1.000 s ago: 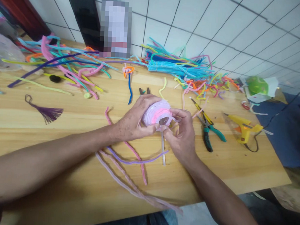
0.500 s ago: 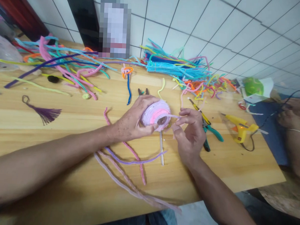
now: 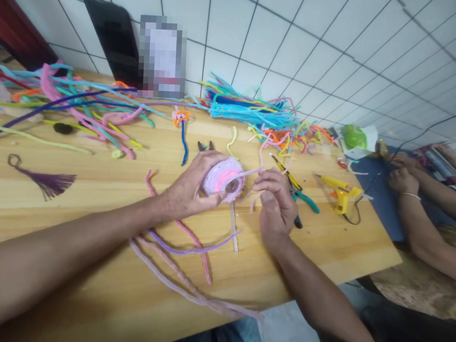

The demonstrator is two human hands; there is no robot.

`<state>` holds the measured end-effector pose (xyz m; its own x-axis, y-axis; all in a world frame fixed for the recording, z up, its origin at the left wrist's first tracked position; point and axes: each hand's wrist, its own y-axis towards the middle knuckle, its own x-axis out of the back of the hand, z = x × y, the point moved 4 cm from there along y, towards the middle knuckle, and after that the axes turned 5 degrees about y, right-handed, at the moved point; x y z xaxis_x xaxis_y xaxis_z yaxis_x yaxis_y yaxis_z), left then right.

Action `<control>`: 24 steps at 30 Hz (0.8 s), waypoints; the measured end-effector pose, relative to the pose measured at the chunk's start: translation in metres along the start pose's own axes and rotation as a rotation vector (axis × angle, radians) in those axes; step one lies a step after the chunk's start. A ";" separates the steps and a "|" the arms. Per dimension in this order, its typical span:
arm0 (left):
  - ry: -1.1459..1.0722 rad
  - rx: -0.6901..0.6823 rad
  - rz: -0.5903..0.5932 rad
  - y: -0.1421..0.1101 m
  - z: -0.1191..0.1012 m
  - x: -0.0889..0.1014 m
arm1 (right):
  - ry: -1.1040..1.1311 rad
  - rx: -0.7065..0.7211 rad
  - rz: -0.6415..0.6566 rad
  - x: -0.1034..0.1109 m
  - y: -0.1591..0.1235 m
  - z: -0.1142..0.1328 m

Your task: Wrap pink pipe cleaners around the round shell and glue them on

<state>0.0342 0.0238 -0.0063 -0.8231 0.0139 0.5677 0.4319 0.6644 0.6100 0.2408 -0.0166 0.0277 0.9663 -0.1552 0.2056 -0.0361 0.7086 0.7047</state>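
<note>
Fingers (L) round lilac coil — R hand curled.

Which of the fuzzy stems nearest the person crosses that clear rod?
The curved purple stem below the left hand: its right end crosses the clear rod, while the pink stem and two pale stems lie apart from it.
</note>
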 end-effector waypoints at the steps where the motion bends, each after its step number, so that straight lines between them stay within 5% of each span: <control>1: 0.004 -0.001 0.002 0.000 0.000 0.000 | 0.009 -0.004 0.003 0.000 0.000 0.000; 11: 0.005 -0.024 -0.001 0.001 0.000 -0.001 | 0.127 -0.083 -0.005 -0.004 -0.004 -0.009; 24: -0.012 -0.007 -0.014 0.001 -0.001 -0.001 | -0.140 0.167 0.062 -0.001 -0.001 -0.002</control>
<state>0.0354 0.0242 -0.0055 -0.8333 0.0137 0.5527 0.4230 0.6593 0.6215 0.2405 -0.0162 0.0254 0.9163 -0.2172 0.3364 -0.1478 0.5974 0.7882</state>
